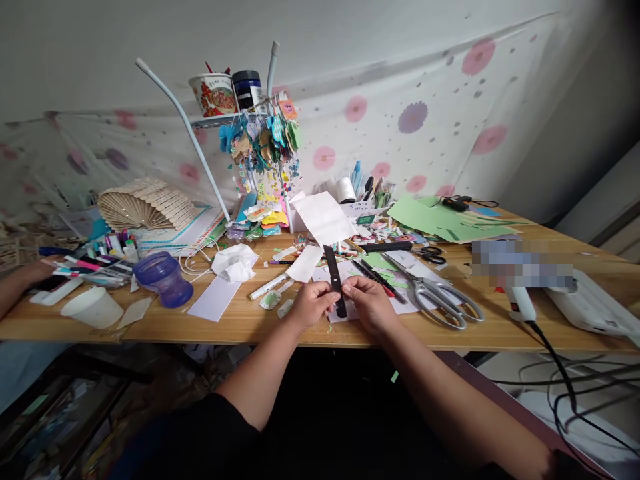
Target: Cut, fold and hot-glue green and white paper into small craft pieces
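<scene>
Close to the table's front edge, both hands pinch a flat, narrow black strip (333,268) with small round spots on it; its exact kind is unclear. My left hand (316,304) grips its lower part from the left with thumb and bent fingers. From the other side, my right hand (369,303) has its thumb and fingers closed at the strip's right edge. The strip stands nearly upright, and its top end meets white paper (325,217) behind it; whether they are joined I cannot tell. Large grey-handled scissors (440,301) lie right of my right hand, beside black pens (383,279).
At left stand a purple cup (164,279), a white cup (93,308), markers (117,245) and wooden fans (147,205). Green paper (445,220) lies at back right. A white corded tool (520,305) rests at right. Another person's arm (25,283) reaches in at far left.
</scene>
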{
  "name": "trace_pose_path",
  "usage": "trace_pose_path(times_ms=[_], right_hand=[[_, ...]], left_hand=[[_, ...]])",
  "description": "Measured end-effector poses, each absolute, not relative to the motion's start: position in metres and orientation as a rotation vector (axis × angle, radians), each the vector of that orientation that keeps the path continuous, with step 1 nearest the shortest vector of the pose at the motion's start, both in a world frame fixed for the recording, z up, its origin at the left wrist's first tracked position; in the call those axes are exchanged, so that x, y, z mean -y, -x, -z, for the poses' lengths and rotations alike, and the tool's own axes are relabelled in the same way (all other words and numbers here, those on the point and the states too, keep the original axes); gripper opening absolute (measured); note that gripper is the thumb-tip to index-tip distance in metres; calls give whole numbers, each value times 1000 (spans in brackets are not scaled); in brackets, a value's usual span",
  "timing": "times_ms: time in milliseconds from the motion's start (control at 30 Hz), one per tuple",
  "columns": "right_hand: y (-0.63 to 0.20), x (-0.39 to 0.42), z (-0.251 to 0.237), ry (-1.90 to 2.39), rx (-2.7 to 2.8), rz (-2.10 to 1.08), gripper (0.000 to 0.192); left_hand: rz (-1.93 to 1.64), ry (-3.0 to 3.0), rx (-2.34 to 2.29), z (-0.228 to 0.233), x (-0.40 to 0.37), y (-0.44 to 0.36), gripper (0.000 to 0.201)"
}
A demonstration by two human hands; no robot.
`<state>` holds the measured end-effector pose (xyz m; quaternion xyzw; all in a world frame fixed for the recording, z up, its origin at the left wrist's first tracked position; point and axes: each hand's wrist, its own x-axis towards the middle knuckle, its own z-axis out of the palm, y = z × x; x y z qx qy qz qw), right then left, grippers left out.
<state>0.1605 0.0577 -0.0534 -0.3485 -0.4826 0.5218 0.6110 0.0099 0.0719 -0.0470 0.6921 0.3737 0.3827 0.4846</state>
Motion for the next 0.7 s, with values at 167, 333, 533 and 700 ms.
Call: trace_pose_path(times_ms=[167,333,533,700], right_hand=[[-161,-56,47,761,1058,-1285,30],[-160,-57,51,753,1030,-1305,29],[-161,-60,58,847,1131,-1114,30],[-160,-58,56,883,1213,-1071,29]], left_hand=[[-1184,-1984,-1149,48,-71,-13,27],[-1168,-2292,-1140,45,-66,-15,20],[-1054,-2287,-1164,47,-68,-15,19],[-1114,-2196,-1186,48,-68,-17,16]])
